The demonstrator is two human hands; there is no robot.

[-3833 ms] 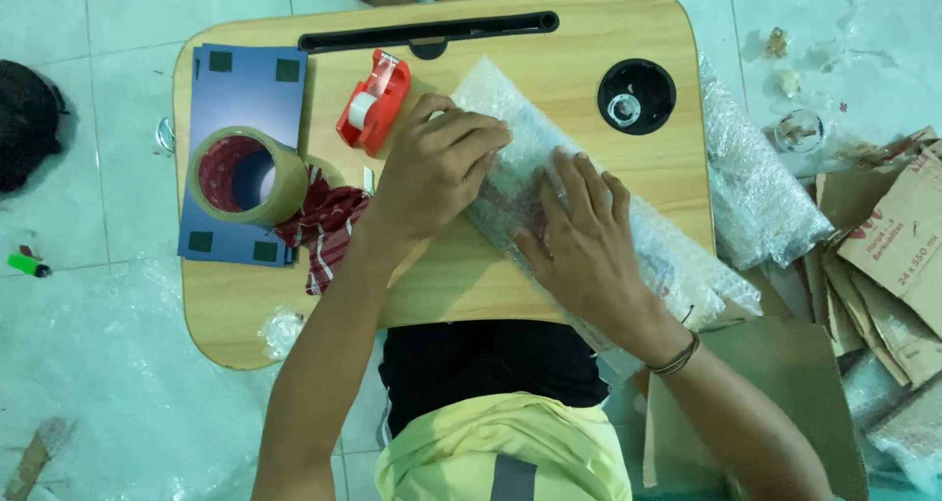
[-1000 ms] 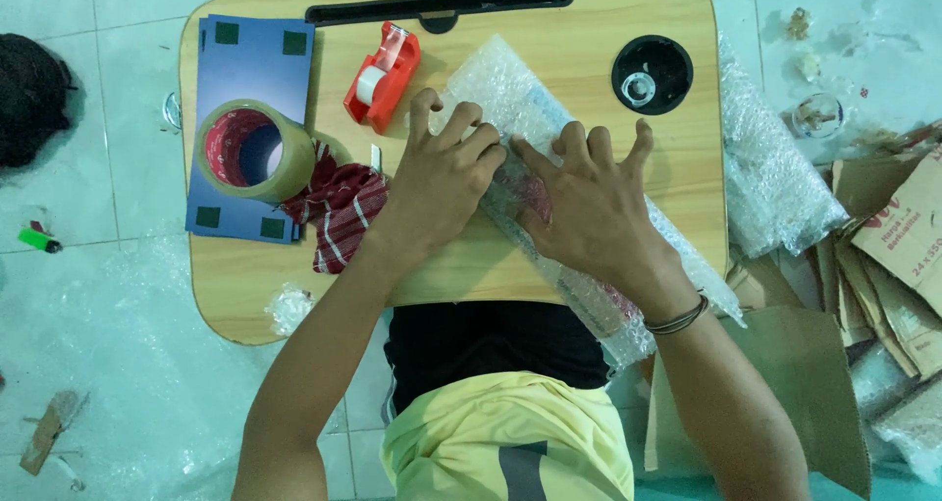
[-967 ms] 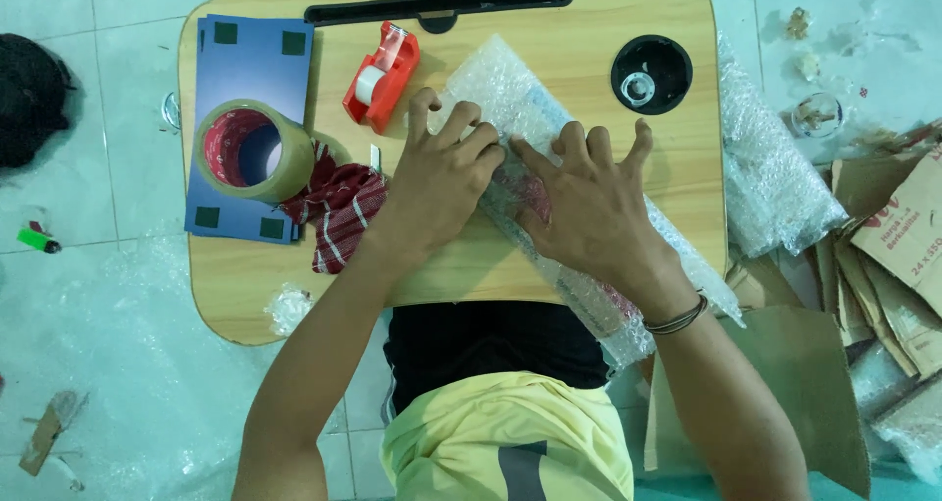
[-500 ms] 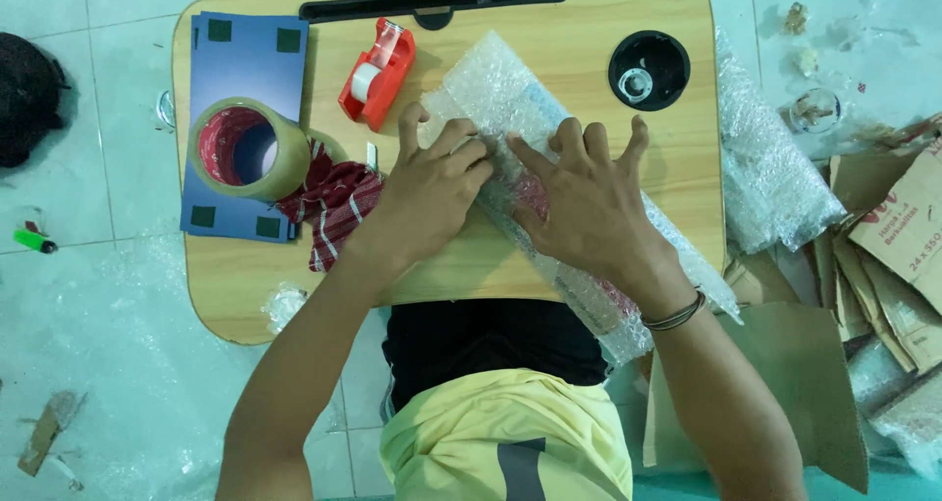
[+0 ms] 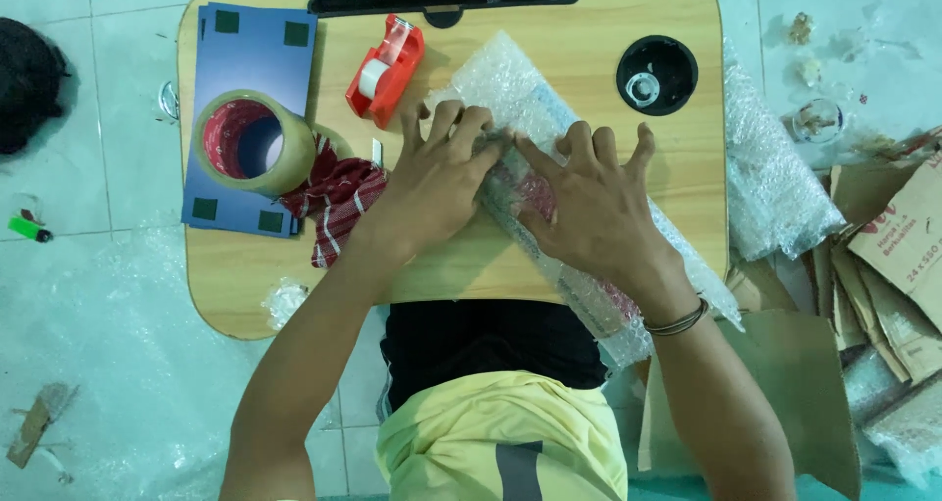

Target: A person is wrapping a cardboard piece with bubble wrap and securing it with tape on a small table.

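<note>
Bubble-wrapped bundle (image 5: pixel 549 182) is lying rolled on desk (image 5: pixel 608 99); left hand (image 5: pixel 442 172) and right hand (image 5: pixel 594 202) are pressing it flat-palmed, fingers spread; dispenser (image 5: pixel 386 57) untouched, seam seemingly untaped.

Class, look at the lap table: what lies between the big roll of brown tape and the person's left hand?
In the head view, a red striped cloth lies on the table between the tape roll and the left hand.
</note>
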